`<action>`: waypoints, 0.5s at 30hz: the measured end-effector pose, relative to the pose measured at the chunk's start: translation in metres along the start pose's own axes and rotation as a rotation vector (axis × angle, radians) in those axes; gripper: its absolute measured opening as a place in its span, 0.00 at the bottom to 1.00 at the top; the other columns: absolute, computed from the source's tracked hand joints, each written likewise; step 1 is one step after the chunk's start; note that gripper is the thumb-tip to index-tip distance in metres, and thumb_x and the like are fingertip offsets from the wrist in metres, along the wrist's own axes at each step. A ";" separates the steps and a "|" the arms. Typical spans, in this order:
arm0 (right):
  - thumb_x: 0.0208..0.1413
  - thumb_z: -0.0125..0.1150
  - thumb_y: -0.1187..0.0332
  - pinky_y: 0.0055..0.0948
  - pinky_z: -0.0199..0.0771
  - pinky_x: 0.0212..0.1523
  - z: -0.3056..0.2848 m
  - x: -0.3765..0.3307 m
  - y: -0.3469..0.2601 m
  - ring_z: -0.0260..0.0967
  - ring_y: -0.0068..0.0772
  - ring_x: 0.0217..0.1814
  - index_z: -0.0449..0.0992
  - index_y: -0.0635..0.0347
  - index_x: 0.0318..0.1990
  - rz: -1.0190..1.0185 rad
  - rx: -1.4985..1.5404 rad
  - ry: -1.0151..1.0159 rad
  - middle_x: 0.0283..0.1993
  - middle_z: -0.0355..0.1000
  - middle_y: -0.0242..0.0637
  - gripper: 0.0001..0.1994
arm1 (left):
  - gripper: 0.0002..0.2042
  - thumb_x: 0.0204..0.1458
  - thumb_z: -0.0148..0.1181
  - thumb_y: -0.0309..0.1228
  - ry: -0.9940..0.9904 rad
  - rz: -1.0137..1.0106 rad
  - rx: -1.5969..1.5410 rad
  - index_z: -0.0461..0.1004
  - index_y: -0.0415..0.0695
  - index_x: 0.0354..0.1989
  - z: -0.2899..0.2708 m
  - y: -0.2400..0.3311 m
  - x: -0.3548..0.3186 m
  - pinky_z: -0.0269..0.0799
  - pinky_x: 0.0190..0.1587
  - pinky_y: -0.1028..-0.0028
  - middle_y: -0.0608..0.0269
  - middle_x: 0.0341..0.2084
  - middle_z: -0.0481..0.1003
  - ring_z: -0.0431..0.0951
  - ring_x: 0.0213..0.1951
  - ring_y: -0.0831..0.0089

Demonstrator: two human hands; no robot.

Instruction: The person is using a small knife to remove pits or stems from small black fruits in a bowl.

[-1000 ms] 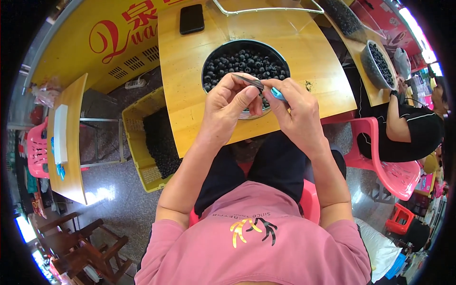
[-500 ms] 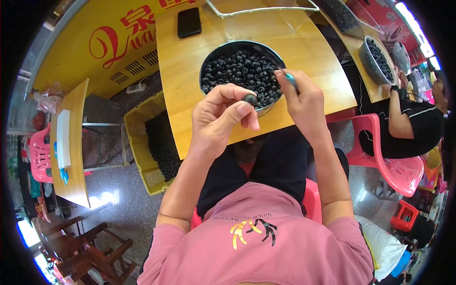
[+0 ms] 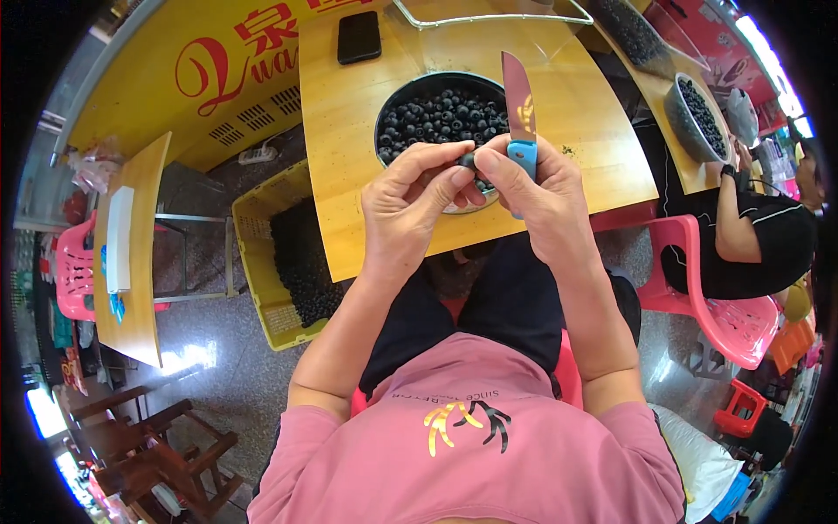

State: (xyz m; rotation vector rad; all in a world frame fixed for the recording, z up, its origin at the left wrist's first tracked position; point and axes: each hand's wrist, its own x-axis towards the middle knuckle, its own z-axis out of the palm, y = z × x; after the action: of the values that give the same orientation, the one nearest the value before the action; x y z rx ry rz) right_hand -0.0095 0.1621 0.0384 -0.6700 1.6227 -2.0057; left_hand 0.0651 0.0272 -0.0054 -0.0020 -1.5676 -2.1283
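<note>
A small dark round fruit (image 3: 469, 161) is pinched between the thumb and fingers of my left hand (image 3: 403, 203), above the near side of a bowl. My right hand (image 3: 552, 194) is closed around the blue handle of a knife (image 3: 522, 106), its blade pointing up and away from me. The right thumb meets the fruit beside the left fingertips. Beneath both hands stands the round bowl (image 3: 381, 122), with many dark round fruits (image 3: 447, 115) like the held one. My hands cover its near right part.
On the wooden table (image 3: 594, 140) lie a black phone (image 3: 359, 38) and a white-rimmed clear tray (image 3: 489, 19). A yellow crate (image 3: 278, 321) of dark fruits sits on the floor at left. At right, another person (image 3: 742, 223) sits by a second filled bowl (image 3: 679, 113).
My right hand has moved left from the bowl's right side to the fruit. The knife has swung upright, showing its blade. My left hand still pinches the fruit.
</note>
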 end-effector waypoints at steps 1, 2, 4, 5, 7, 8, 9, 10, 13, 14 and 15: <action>0.57 0.63 0.64 0.13 0.51 0.23 0.000 0.001 0.002 0.55 0.09 0.22 0.76 0.60 0.37 -0.005 0.005 0.012 0.26 0.69 0.23 0.09 | 0.10 0.55 0.58 0.18 0.001 0.003 0.002 0.75 0.34 0.46 0.000 0.001 0.000 0.73 0.35 0.80 0.62 0.36 0.74 0.77 0.32 0.76; 0.57 0.63 0.64 0.13 0.48 0.21 -0.001 0.002 0.004 0.52 0.08 0.21 0.76 0.60 0.37 -0.011 0.010 0.027 0.24 0.68 0.22 0.09 | 0.10 0.54 0.58 0.18 -0.007 0.005 0.020 0.75 0.34 0.45 0.001 0.001 0.000 0.73 0.35 0.80 0.62 0.35 0.74 0.77 0.32 0.77; 0.57 0.62 0.64 0.13 0.48 0.21 -0.007 0.006 0.008 0.53 0.09 0.21 0.76 0.60 0.37 -0.012 -0.051 0.035 0.24 0.67 0.22 0.09 | 0.10 0.54 0.58 0.18 -0.017 0.008 0.038 0.74 0.34 0.45 0.000 0.004 -0.001 0.73 0.35 0.80 0.62 0.35 0.74 0.77 0.32 0.77; 0.58 0.62 0.65 0.13 0.49 0.21 -0.011 0.008 0.010 0.53 0.09 0.20 0.76 0.61 0.37 -0.009 -0.112 0.044 0.24 0.67 0.22 0.08 | 0.09 0.54 0.58 0.17 0.003 0.041 0.108 0.74 0.34 0.44 -0.004 0.008 -0.002 0.73 0.36 0.80 0.62 0.35 0.74 0.77 0.32 0.77; 0.58 0.61 0.65 0.14 0.49 0.21 -0.027 0.009 0.008 0.54 0.09 0.20 0.76 0.62 0.36 -0.022 -0.107 0.120 0.25 0.68 0.24 0.08 | 0.08 0.53 0.56 0.16 0.061 0.123 0.226 0.74 0.35 0.42 -0.019 0.017 -0.002 0.73 0.36 0.81 0.63 0.34 0.73 0.76 0.33 0.79; 0.58 0.60 0.66 0.14 0.50 0.20 -0.035 0.010 0.009 0.54 0.10 0.20 0.76 0.62 0.36 -0.031 -0.101 0.188 0.25 0.69 0.25 0.08 | 0.08 0.54 0.56 0.16 0.173 0.164 0.357 0.74 0.35 0.42 -0.029 0.025 -0.006 0.73 0.37 0.81 0.63 0.34 0.73 0.75 0.32 0.80; 0.59 0.59 0.67 0.15 0.51 0.20 -0.047 0.010 0.007 0.54 0.11 0.20 0.75 0.64 0.35 -0.006 -0.113 0.228 0.27 0.69 0.28 0.08 | 0.08 0.54 0.57 0.17 0.239 0.203 0.458 0.74 0.36 0.43 -0.050 0.028 -0.009 0.73 0.38 0.81 0.63 0.33 0.73 0.75 0.32 0.80; 0.59 0.59 0.67 0.15 0.51 0.20 -0.056 0.010 0.007 0.54 0.11 0.20 0.75 0.64 0.35 -0.004 -0.108 0.221 0.27 0.69 0.28 0.08 | 0.08 0.54 0.58 0.18 0.314 0.230 0.475 0.74 0.37 0.42 -0.070 0.030 -0.014 0.73 0.38 0.81 0.64 0.33 0.74 0.75 0.33 0.80; 0.59 0.59 0.68 0.16 0.51 0.20 -0.075 0.011 0.012 0.55 0.11 0.20 0.75 0.65 0.36 -0.017 -0.019 0.258 0.29 0.70 0.31 0.08 | 0.08 0.54 0.58 0.19 0.484 0.115 0.613 0.74 0.38 0.42 -0.131 0.033 -0.033 0.71 0.39 0.82 0.65 0.33 0.74 0.74 0.34 0.81; 0.59 0.59 0.68 0.16 0.51 0.20 -0.077 0.010 0.014 0.55 0.11 0.20 0.75 0.65 0.36 -0.014 -0.014 0.252 0.29 0.70 0.31 0.08 | 0.08 0.54 0.59 0.19 0.524 0.060 0.706 0.74 0.38 0.42 -0.147 0.031 -0.038 0.71 0.39 0.82 0.65 0.33 0.74 0.75 0.34 0.80; 0.59 0.59 0.68 0.15 0.51 0.20 -0.077 0.010 0.018 0.55 0.11 0.20 0.75 0.65 0.36 -0.009 -0.018 0.245 0.29 0.70 0.31 0.08 | 0.08 0.54 0.59 0.19 0.533 0.060 0.715 0.74 0.38 0.42 -0.159 0.029 -0.043 0.71 0.39 0.82 0.65 0.33 0.74 0.75 0.34 0.80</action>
State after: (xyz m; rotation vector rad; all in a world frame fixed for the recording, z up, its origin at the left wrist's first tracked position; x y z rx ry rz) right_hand -0.0651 0.2105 0.0075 -0.4522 1.7791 -2.1510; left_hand 0.1587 -0.1057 -0.0459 0.6827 -1.8385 -1.2634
